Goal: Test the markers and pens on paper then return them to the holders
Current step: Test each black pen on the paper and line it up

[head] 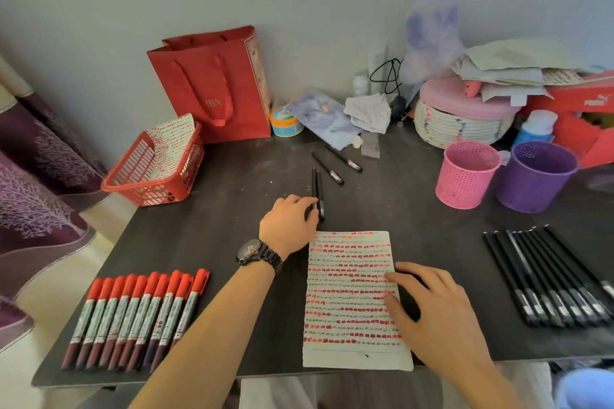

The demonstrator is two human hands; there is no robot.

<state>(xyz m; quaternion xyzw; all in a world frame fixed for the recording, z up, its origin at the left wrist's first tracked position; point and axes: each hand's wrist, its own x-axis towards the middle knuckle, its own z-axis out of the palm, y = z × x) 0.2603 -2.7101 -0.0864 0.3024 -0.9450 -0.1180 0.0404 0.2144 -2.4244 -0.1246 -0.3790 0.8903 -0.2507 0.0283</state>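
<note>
Pens are what the left hand [289, 221] is after: a pair of black pens [317, 191] lies side by side just past its knuckles, and its fingers curl down onto their near ends. Whether they truly pinch the pair or only touch it, I cannot tell. The right hand [435, 305] lies flat and spread on the paper [345, 309], likely to keep the sheet from sliding. The sheet sits between the two hands, filled with rows of red dabs and fine lines.

Further beyond the left hand, two more pens [335, 164] lie loose. Outside the left forearm runs a row of red-capped markers [133, 315], and outside the right hand a row of black pens [548, 279], sorted, I'd judge, for testing in turn.

Beyond the right hand stand the pink holder [466, 176] and purple holder [536, 176], with nothing showing above either rim. Far off to the left, a red basket [133, 176] holds another marked sheet [172, 143].
</note>
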